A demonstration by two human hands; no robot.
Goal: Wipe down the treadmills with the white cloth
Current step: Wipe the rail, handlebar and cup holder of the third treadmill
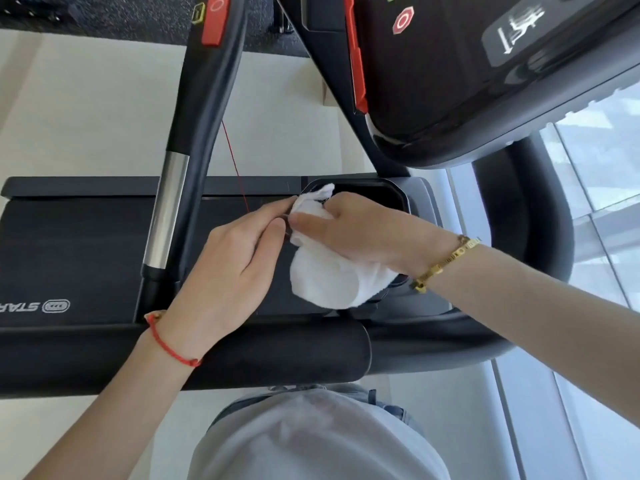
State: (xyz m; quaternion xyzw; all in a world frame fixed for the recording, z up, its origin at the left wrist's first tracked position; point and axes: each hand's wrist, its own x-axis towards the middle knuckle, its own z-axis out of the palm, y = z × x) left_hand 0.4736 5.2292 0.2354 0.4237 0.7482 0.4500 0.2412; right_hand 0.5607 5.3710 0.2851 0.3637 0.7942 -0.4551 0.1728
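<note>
Under right hand (349, 233), bunched white cloth (325, 282)

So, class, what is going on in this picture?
A person is cleaning a treadmill. The right hand holds the white cloth bunched at the rim of the black cup-holder tray, while the left hand touches the cloth's edge. The console hangs above.

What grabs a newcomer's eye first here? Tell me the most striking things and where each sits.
At centre, the white cloth stands out against the dark treadmill: the right hand grips it at the rim of a black tray, and the left hand touches its edge. Up top, a red stop button marks the console, and a red strip sits on the left handrail.
</note>
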